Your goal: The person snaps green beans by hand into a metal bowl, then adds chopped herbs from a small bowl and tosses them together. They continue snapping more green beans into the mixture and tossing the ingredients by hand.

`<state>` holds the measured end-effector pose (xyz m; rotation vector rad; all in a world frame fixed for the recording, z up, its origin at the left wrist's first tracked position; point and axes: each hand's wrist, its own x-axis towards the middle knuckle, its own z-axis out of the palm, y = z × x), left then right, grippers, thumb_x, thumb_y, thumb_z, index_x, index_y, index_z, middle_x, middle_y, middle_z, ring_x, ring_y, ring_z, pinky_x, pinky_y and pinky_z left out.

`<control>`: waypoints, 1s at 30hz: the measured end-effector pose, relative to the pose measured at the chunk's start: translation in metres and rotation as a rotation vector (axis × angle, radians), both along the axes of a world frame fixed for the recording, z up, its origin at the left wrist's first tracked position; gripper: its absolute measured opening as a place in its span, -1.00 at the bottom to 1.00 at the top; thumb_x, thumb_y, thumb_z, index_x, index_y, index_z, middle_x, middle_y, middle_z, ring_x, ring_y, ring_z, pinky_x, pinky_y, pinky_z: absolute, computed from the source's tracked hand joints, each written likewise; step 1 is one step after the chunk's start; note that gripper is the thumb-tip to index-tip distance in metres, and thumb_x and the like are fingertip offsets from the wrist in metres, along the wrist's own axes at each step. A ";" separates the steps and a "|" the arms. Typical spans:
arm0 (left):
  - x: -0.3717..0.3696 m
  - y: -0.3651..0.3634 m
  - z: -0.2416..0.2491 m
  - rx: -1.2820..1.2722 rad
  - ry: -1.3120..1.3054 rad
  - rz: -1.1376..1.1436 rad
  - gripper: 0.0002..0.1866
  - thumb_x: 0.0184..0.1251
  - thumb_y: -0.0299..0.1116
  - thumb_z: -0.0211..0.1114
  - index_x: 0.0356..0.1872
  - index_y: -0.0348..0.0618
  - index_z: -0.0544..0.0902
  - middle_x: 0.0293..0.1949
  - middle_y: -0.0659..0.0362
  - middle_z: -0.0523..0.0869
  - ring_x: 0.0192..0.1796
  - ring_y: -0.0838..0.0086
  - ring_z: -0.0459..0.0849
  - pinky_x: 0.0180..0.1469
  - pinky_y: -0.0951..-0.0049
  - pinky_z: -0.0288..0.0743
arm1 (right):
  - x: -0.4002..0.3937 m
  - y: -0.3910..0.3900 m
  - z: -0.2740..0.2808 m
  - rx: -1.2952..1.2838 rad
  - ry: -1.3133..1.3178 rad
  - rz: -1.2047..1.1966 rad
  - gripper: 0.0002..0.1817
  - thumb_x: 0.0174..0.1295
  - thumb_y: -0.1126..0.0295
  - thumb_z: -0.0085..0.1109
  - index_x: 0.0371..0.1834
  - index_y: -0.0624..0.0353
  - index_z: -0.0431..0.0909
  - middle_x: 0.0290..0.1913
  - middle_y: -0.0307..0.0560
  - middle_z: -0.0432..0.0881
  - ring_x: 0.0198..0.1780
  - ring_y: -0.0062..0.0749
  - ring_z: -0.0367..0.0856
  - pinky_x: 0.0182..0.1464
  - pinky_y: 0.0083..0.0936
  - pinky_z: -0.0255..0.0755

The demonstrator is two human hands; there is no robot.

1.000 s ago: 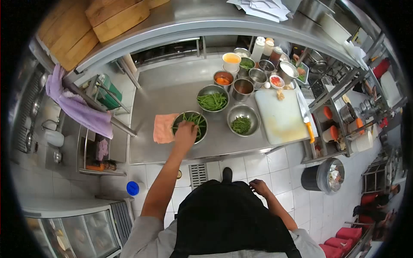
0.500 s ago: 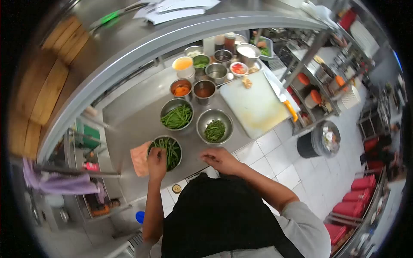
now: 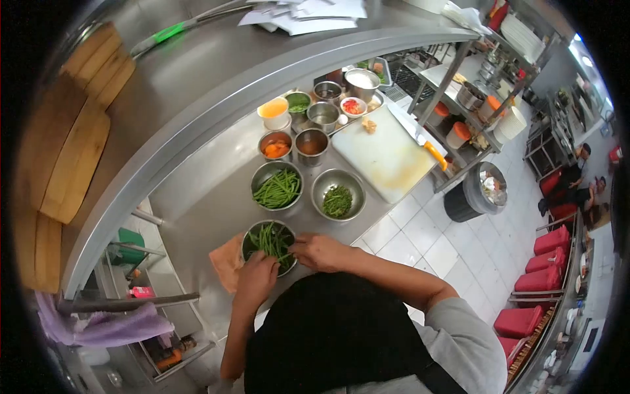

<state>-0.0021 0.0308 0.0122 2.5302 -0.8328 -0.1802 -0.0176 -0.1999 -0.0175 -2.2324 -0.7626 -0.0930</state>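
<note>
A metal bowl of green beans stands at the table's near edge, between my hands. My left hand is over its near left rim, fingers closed on green beans. My right hand is at the right rim with fingers pinched together; what is between them is too small to make out. Behind stands a second metal bowl full of whole long green beans. To its right, a wider metal bowl holds small cut green pieces. An orange cloth lies left of the near bowl.
A white cutting board with an orange-handled knife lies at the right. Several containers, including a carrot pot, stand behind the bowls. A metal shelf arches overhead. A bin stands on the floor right; people are far right.
My right hand has moved left from the table to the near bowl's rim. My left hand stays at that bowl, now lower over its near rim. The camera view has shifted.
</note>
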 end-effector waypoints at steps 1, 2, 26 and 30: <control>-0.001 0.002 0.000 0.017 0.001 -0.024 -0.86 0.27 -0.38 0.26 -0.30 -0.25 0.64 -0.27 -0.02 0.58 -0.13 0.05 0.62 -0.09 0.08 0.52 | -0.001 0.005 -0.003 0.003 0.001 0.016 -0.86 0.17 0.40 0.15 -0.29 0.24 0.54 -0.29 0.13 0.56 -0.21 0.13 0.61 -0.17 -0.04 0.50; 0.000 0.004 0.000 0.033 -0.002 -0.045 -0.86 0.26 -0.38 0.26 -0.29 -0.26 0.65 -0.26 -0.01 0.58 -0.12 0.06 0.62 -0.07 0.09 0.52 | 0.000 0.009 -0.004 -0.034 0.015 0.011 -0.85 0.18 0.38 0.14 -0.29 0.23 0.55 -0.30 0.13 0.57 -0.23 0.13 0.61 -0.17 -0.04 0.50; 0.050 0.059 -0.045 -1.501 1.008 0.280 -0.79 0.55 -0.33 0.12 -0.05 -0.29 0.56 -0.17 0.06 0.67 -0.26 0.35 0.69 -0.27 0.32 0.62 | 0.018 0.032 -0.009 0.594 0.807 -0.210 -0.74 0.42 0.48 -0.13 -0.08 0.21 0.62 -0.33 -0.28 0.55 -0.37 -0.63 0.47 -0.28 -0.67 0.40; 0.035 0.051 -0.035 -1.537 0.955 0.223 -0.78 0.56 -0.32 0.10 -0.05 -0.29 0.56 -0.15 0.03 0.66 -0.25 0.34 0.69 -0.26 0.32 0.62 | 0.015 0.053 0.013 0.625 0.839 -0.127 -0.72 0.42 0.42 -0.04 0.05 0.19 0.63 -0.30 -0.25 0.56 -0.30 -0.61 0.49 -0.26 -0.60 0.42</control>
